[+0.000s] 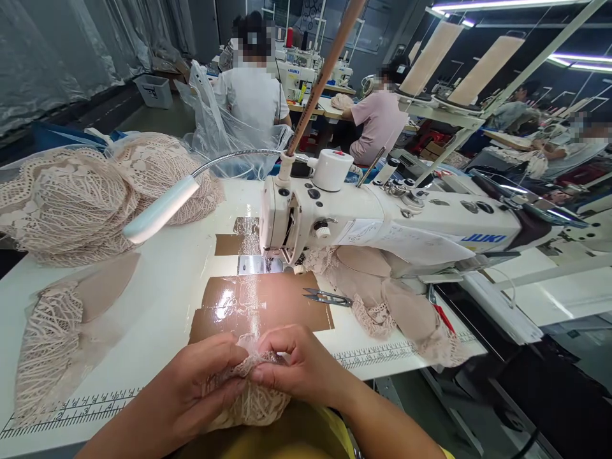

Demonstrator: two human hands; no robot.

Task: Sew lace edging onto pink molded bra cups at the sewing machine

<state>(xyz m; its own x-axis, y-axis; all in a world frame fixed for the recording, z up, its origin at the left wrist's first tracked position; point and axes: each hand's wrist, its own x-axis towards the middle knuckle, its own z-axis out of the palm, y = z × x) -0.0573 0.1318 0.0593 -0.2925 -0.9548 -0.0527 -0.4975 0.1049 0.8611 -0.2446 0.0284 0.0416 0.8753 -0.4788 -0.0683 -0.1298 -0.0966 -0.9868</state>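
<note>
Near the front edge of the sewing table, a beige lace piece (258,401) is bunched up between my two hands. My left hand (205,376) pinches its upper edge from the left, thumb and fingers closed. From the right, my right hand (294,363) grips the same edge between thumb and bent forefinger. The lower part of the lace hangs toward my lap. Beyond the hands stands a white sewing machine (382,210), its needle area over a metal plate (258,265). Brown tape (268,303) covers the table in front of it.
Thread snips (327,297) lie right of the tape, beside beige lace and cup pieces (406,306). Stacked lace (71,197) fills the back left, with a single lace piece (52,350) nearer. A lamp (162,207) reaches over the table. Co-workers (251,95) sit beyond.
</note>
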